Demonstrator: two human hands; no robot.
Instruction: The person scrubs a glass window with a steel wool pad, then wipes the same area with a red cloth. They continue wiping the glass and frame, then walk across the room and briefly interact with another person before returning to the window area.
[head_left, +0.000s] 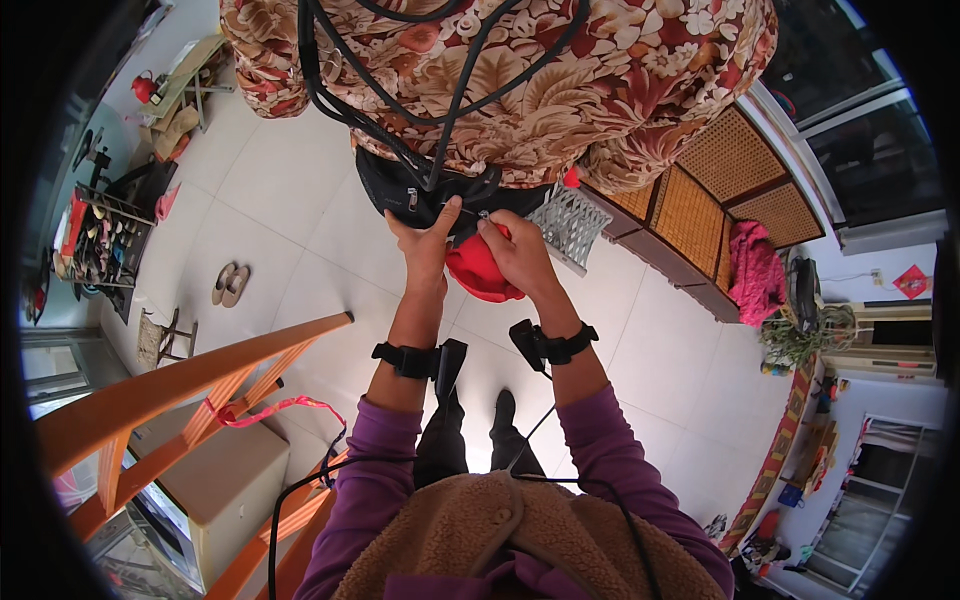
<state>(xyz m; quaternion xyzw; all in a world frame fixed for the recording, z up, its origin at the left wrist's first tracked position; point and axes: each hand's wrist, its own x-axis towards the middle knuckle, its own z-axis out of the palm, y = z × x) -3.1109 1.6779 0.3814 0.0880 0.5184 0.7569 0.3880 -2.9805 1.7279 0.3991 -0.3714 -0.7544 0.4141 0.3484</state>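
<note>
Right in front of me hangs a black zippered waist bag, below the floral fabric of another person's clothing. Black cables lie over the fabric and reach the bag. My left hand touches the bag's lower edge, thumb and a finger spread. Beside it, my right hand pinches a small part at the bag's zipper, apparently its pull. Red cloth hangs between my hands, against my right hand; whether my fingers also hold it is unclear. Each of my wrists wears a black strap with a device.
An orange wooden ladder-like frame leans at the left, near a beige cabinet. Slippers lie on the tiled floor, with a shoe rack beyond. At the right stands a wooden bench with woven panels, beside a grey lattice object.
</note>
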